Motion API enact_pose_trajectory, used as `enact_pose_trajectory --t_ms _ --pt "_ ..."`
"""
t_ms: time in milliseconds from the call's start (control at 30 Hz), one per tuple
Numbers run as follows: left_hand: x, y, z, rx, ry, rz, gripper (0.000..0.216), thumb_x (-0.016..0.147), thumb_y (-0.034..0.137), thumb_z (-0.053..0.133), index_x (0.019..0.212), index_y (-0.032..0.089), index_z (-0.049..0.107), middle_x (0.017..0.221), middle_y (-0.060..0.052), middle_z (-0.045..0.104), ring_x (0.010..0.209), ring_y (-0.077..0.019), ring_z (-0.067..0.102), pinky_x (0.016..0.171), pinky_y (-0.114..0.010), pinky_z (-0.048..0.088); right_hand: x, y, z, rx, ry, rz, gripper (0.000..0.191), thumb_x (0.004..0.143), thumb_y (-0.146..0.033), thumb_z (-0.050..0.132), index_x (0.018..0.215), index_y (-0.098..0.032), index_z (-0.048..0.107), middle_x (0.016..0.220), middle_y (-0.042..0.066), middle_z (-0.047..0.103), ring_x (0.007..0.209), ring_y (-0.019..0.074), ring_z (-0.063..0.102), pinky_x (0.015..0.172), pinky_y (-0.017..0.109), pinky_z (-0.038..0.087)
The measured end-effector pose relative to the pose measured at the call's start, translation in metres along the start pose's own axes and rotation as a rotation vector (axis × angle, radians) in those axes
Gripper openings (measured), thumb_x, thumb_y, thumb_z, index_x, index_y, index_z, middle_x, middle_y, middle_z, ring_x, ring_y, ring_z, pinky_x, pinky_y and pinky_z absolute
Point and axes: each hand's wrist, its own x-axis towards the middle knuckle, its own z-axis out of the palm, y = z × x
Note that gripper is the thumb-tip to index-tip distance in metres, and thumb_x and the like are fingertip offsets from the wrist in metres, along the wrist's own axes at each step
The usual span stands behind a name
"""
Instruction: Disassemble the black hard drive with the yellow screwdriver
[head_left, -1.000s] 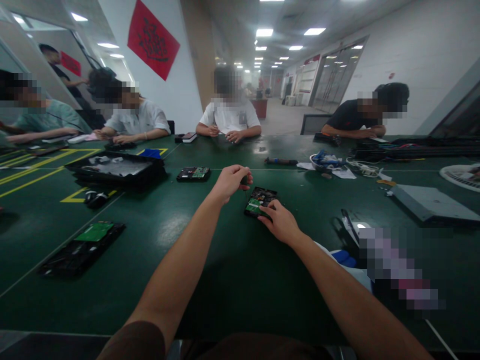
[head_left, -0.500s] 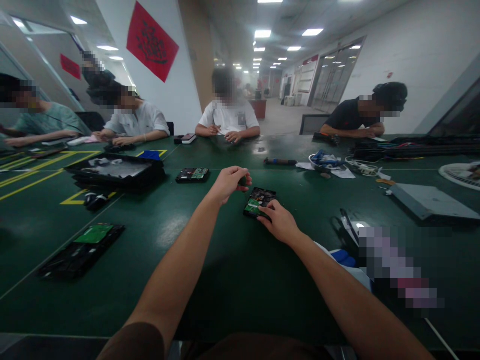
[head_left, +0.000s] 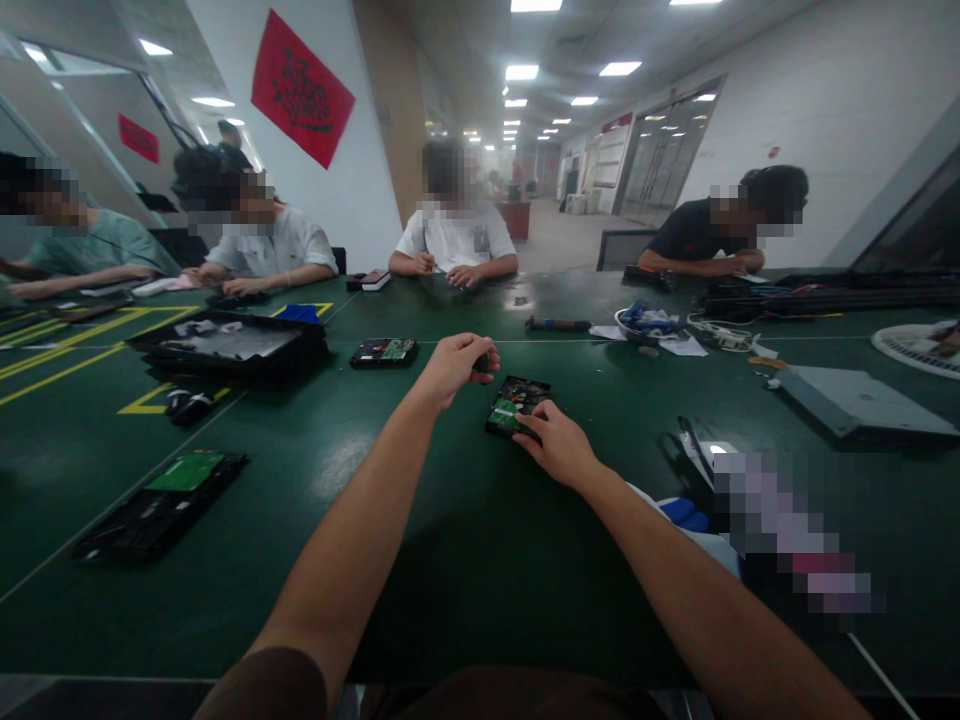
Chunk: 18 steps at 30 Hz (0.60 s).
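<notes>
Head view. The left hand [head_left: 456, 366] was curled shut around a small dark tool handle [head_left: 483, 362], poised just above the far end of the black hard drive with a green circuit board [head_left: 516, 402]. The right hand [head_left: 559, 446] lay palm-down, fingers together, pressing the drive's near edge against the dark green table [head_left: 450, 560]. Compared with half a second earlier, both hands and the drive were almost unmoved (the left fist sat marginally nearer).

Two arms come in from the bottom edge, one lower left, one lower right. Forearms bare down to the wrists. Left hand [head_left: 454, 365] and right hand [head_left: 559, 448] bare, near frame centre. Dark brown short sleeve [head_left: 262, 690] at lower left; the same brown cloth [head_left: 510, 698] runs along bottom centre.
</notes>
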Motion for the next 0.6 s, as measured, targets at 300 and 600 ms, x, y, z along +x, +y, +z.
enact_pose_trajectory --t_ms 300,600 --pt "-0.001 0.001 0.004 0.024 0.002 -0.012 0.024 0.089 0.037 0.068 0.082 0.015 0.066 0.085 -0.01 0.071 0.073 -0.0163 0.067 0.061 -0.028 0.055 0.0 0.001 0.002 -0.001 0.017 -0.015 0.042 0.101 -0.048 0.055 0.135 -0.026 0.066 0.127 0.011 0.056 0.1 0.0236 0.063 0.086 0.036 0.054" --pt "-0.004 0.0 0.011 0.028 -0.06 0.003 0.029 0.088 0.043 0.069 0.082 0.015 0.068 0.087 -0.01 0.071 0.077 -0.0166 0.067 0.062 -0.026 0.054 0.0 0.002 0.003 0.0 0.017 -0.018 0.043 0.1 -0.049 0.055 0.135 -0.026 0.065 0.127 0.011 0.056 0.102 0.0236 0.063 0.088 0.037 0.054"
